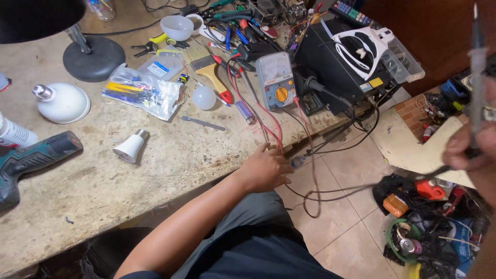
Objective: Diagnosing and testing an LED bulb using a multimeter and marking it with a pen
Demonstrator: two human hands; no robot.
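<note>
A worn, pale stone-like bench [155, 170] is seen from above, and it is covered with many tools. At its right end a black box-shaped device with a white curved part on top [343, 62] is placed, and dark cables hang from it over the edge toward the tiled floor [346, 232]. At the left edge a dark green and black cordless drill [31, 160] is laid on its side. Behind it a round black lamp base [93, 58] is standing, and just beside it a large white bulb housing with a metal screw cap [62, 103] is found. A clear plastic bag with small coloured parts [142, 92] is lying near the middle.

The left hand [266, 168] is rested at the front edge of the bench; its fingers are curled over the thin red and black test leads [268, 124], which run up to the grey analog multimeter with an orange dial [276, 80]. The right hand [473, 150] is raised at the right border, well apart from the bench, and its fingers are closed around a thin dark probe [476, 77] held upright. A small white lamp socket piece [129, 147] is lying alone near the drill.
</note>
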